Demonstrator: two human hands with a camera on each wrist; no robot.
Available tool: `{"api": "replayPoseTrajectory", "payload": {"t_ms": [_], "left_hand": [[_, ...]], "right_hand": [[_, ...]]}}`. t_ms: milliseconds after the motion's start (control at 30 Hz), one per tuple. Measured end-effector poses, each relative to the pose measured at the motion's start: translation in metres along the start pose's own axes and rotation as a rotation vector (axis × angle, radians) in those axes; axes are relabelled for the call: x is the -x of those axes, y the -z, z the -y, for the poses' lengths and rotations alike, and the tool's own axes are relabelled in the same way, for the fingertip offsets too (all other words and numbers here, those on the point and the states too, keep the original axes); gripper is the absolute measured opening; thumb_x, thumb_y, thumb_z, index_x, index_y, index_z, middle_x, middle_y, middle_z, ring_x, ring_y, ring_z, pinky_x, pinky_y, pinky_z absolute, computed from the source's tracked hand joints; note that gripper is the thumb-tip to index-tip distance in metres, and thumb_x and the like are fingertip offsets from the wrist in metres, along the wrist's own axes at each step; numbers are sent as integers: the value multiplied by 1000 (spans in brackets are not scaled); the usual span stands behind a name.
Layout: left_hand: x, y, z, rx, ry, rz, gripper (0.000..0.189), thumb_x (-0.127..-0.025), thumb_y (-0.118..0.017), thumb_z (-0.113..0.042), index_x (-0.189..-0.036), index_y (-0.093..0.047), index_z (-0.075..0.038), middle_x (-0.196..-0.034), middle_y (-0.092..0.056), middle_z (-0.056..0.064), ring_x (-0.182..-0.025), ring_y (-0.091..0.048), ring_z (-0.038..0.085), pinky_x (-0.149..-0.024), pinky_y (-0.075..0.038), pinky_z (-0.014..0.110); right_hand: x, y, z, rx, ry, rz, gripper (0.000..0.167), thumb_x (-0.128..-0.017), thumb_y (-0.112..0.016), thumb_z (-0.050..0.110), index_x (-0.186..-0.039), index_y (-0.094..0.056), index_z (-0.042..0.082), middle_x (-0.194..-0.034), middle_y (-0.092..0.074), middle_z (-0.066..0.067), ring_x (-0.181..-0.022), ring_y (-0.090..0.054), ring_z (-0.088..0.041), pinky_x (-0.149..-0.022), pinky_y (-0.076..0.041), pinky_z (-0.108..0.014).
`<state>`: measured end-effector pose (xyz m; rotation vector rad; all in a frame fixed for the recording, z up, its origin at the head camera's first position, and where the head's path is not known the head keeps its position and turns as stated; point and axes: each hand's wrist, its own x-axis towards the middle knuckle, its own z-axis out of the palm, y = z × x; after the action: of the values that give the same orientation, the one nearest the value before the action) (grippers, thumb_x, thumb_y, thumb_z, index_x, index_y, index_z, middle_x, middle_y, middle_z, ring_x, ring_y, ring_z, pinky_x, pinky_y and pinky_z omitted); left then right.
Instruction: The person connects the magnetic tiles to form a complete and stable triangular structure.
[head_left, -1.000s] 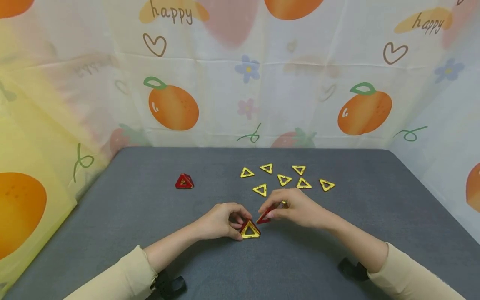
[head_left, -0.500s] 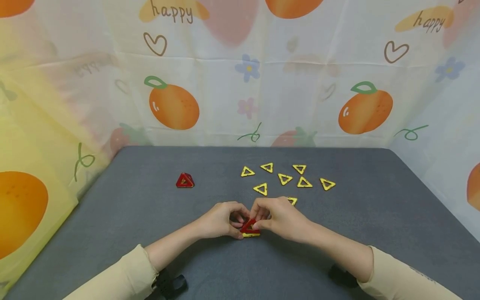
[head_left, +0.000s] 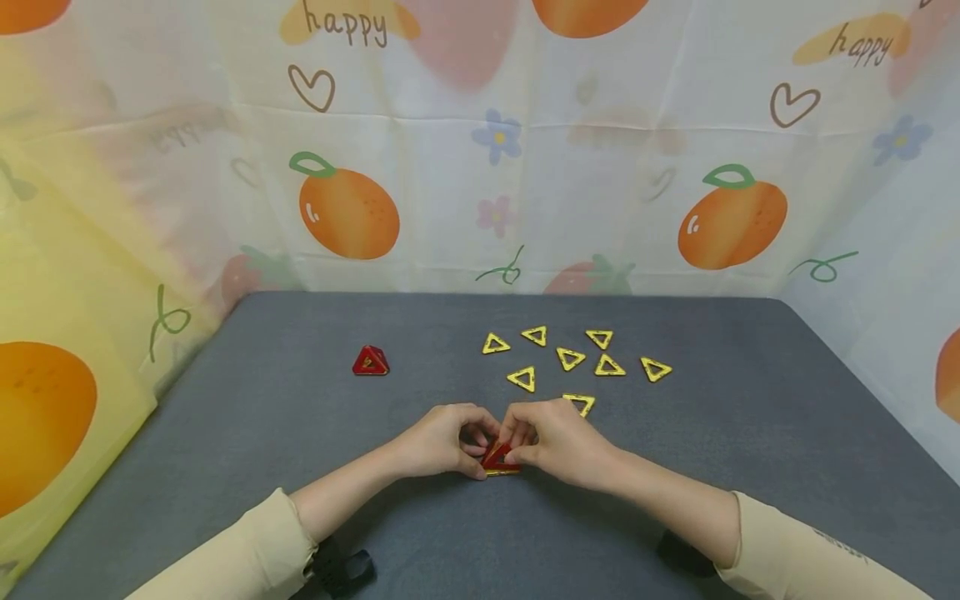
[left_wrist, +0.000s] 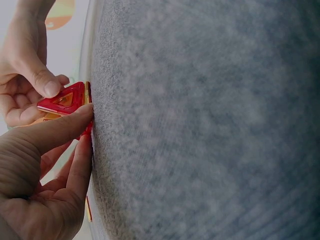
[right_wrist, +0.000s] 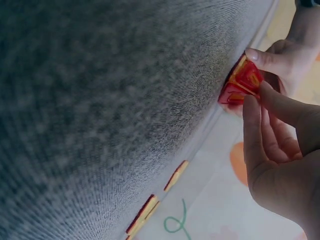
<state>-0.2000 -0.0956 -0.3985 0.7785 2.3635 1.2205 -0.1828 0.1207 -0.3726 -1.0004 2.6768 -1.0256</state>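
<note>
Pieces that look like magnetic triangle tiles make a small red pyramid (head_left: 492, 458) on a yellow base, low in the middle of the table. My left hand (head_left: 442, 442) holds its left side, thumb at the front corner and fingers behind. From the right, my right hand (head_left: 562, 442) pinches the front red triangle tile (left_wrist: 72, 98) near its top. That tile leans against the pyramid, its lower edge along the yellow base edge. In the right wrist view the right thumb and fingertips meet at the pyramid's red faces (right_wrist: 246, 75). My fingers hide the back of the pyramid.
A second red pyramid (head_left: 371, 361) stands at the back left. Several loose yellow triangle tiles (head_left: 609, 365) lie flat beyond the right hand, the nearest tile (head_left: 581, 403) partly behind that hand. A patterned cloth (head_left: 465, 208) hangs behind the grey table (head_left: 270, 417).
My right hand has moved left and brought the red tile onto the pyramid's front, covering the yellow face seen before. The nearest yellow tile shows more now. My left hand has stayed put.
</note>
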Motion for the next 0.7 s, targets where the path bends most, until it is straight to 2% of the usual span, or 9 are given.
{"api": "replayPoseTrajectory", "payload": {"t_ms": [267, 433, 567, 700], "left_hand": [[0, 1, 0, 14, -11, 7, 48, -70, -87, -1, -114, -68, -4, -108, -67, 11, -93, -65, 11, -77, -58, 18], [1, 1, -1, 53, 26, 11, 49, -71, -86, -3, -115, -65, -5, -112, -66, 10, -97, -65, 13, -81, -58, 20], [4, 2, -1, 60, 29, -19, 36, -77, -84, -10, -106, -64, -6, -104, -68, 7, -94, -67, 13, -80, -57, 19], [7, 2, 1, -7, -6, -55, 20, -82, -81, -18, -97, -70, -8, -96, -70, 4, -87, -67, 6, -76, -53, 18]], "right_hand": [[-1, -2, -3, -15, -34, -16, 20, -79, -82, 14, -88, -65, 17, -74, -67, 7, -66, -58, 4, -61, -49, -17], [0, -1, -5, -27, -67, 3, 23, -77, -84, 16, -88, -63, 15, -74, -65, 6, -65, -57, 2, -59, -48, -18], [1, 0, -7, -21, -91, 17, 21, -77, -84, 18, -84, -66, 13, -72, -67, 5, -63, -57, 2, -58, -48, -17], [0, -1, -9, -17, -95, 58, 15, -79, -83, 20, -84, -72, 11, -72, -71, 5, -63, -58, 3, -57, -48, -17]]}}
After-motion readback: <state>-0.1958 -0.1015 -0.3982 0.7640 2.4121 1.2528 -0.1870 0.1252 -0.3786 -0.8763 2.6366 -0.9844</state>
